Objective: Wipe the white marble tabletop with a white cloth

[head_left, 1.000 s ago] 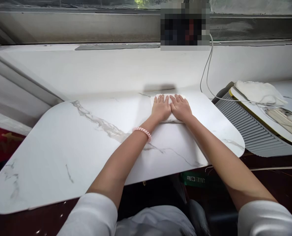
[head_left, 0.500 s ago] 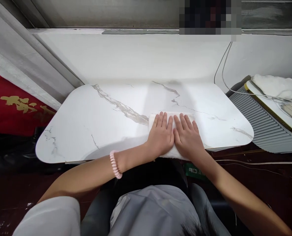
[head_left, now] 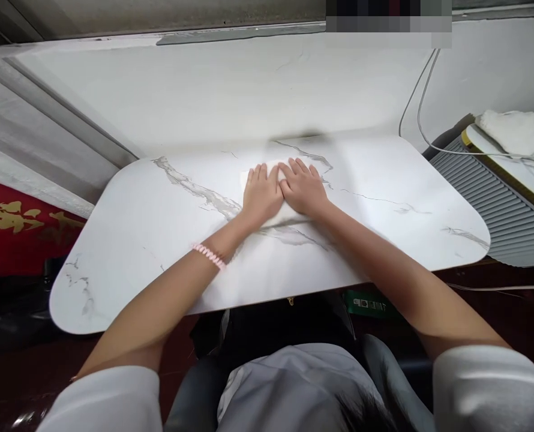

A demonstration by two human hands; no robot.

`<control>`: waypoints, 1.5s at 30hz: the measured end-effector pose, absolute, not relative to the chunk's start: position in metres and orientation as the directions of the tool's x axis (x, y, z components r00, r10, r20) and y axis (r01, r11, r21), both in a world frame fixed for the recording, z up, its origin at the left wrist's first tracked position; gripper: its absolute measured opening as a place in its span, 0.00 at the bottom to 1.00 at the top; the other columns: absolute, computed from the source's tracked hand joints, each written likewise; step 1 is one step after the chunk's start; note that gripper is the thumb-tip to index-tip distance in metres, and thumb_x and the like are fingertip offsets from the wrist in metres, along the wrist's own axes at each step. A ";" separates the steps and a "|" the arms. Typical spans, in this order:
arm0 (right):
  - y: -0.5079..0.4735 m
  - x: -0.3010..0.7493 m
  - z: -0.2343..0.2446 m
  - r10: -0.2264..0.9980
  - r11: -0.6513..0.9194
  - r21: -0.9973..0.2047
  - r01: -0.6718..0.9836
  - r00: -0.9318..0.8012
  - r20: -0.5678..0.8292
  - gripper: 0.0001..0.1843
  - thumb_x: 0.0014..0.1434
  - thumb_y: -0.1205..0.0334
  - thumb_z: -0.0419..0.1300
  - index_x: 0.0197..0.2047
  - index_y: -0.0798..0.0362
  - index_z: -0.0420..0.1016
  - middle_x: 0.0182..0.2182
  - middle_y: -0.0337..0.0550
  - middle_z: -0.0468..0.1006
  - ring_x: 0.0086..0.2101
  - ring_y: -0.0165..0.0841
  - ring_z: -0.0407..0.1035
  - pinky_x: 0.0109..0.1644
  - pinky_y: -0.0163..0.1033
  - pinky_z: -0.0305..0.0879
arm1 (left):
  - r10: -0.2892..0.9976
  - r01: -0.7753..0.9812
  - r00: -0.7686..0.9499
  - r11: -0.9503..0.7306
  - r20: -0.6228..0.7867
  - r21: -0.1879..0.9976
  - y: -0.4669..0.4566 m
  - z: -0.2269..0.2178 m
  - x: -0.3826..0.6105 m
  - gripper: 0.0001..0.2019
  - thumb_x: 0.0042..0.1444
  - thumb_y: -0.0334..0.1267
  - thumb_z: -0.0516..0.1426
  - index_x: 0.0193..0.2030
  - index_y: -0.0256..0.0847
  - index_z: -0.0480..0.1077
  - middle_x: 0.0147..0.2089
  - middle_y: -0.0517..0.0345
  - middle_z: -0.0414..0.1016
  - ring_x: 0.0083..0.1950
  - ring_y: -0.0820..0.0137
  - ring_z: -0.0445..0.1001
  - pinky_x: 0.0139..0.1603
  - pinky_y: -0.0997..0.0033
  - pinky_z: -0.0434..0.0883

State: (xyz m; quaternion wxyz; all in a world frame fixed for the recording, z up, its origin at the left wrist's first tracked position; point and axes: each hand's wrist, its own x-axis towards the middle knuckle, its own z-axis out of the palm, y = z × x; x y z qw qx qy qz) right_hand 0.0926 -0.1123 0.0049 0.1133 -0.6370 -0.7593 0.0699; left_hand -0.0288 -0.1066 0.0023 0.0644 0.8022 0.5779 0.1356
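Note:
A folded white cloth (head_left: 271, 217) lies on the white marble-patterned table (head_left: 384, 228), mostly hidden under my hands. My left hand (head_left: 260, 193) lies flat on its left part, fingers stretched out and together. My right hand (head_left: 303, 187) presses flat on the right part, fingers extended too. The two hands touch side by side near the far middle of the table. A pink coil band (head_left: 209, 255) sits on my left wrist.
A white wall ledge (head_left: 231, 90) runs behind the table. At the right stands a grey ribbed appliance (head_left: 496, 204) with a white cloth (head_left: 519, 129) on top and a grey cable (head_left: 422, 102). Red fabric (head_left: 15, 234) shows at the left.
Both hands slid the cloth from the far edge back to the near edge, then forward and left again toward the table's far middle. The camera view shifted as well.

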 end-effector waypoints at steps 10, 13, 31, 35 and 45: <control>-0.020 0.073 0.002 0.980 0.124 -0.308 0.943 -0.069 0.184 0.31 0.68 0.64 0.40 0.70 0.58 0.61 0.71 0.55 0.59 0.70 0.46 0.49 0.71 0.61 0.44 | 0.917 0.879 0.276 -0.362 0.288 0.311 0.002 -0.008 -0.044 0.24 0.65 0.32 0.44 0.64 0.44 0.68 0.66 0.49 0.70 0.68 0.60 0.65 0.73 0.53 0.55; -0.013 0.074 0.002 0.979 0.139 -0.276 0.951 -0.090 0.182 0.31 0.68 0.64 0.39 0.71 0.59 0.61 0.71 0.55 0.59 0.70 0.45 0.50 0.71 0.60 0.45 | 0.922 0.889 0.260 -0.345 0.288 0.300 0.009 -0.010 -0.044 0.24 0.66 0.33 0.44 0.65 0.44 0.67 0.68 0.49 0.69 0.70 0.60 0.64 0.73 0.54 0.56; -0.186 0.031 0.003 0.941 0.338 -0.248 0.908 -0.328 0.085 0.31 0.71 0.60 0.40 0.75 0.57 0.55 0.74 0.56 0.52 0.72 0.48 0.45 0.73 0.61 0.44 | 0.947 0.942 0.246 -0.284 0.209 0.179 -0.187 -0.005 -0.111 0.25 0.70 0.38 0.43 0.70 0.36 0.60 0.74 0.42 0.60 0.76 0.56 0.55 0.75 0.48 0.55; -0.216 0.028 0.006 0.908 0.415 -0.265 0.871 -0.414 0.061 0.32 0.72 0.56 0.42 0.76 0.55 0.53 0.74 0.55 0.50 0.73 0.47 0.44 0.74 0.59 0.43 | 0.949 0.940 0.253 -0.287 0.191 0.183 -0.221 -0.003 -0.132 0.25 0.70 0.40 0.42 0.71 0.37 0.60 0.74 0.42 0.59 0.77 0.56 0.54 0.75 0.47 0.55; -0.183 0.010 0.007 0.914 0.398 -0.272 0.876 -0.404 0.037 0.34 0.71 0.52 0.44 0.77 0.51 0.51 0.75 0.49 0.47 0.73 0.55 0.40 0.73 0.60 0.44 | 0.977 0.956 0.166 -0.194 0.137 0.220 -0.193 -0.003 -0.157 0.28 0.71 0.48 0.45 0.74 0.40 0.56 0.77 0.45 0.53 0.78 0.53 0.48 0.75 0.45 0.53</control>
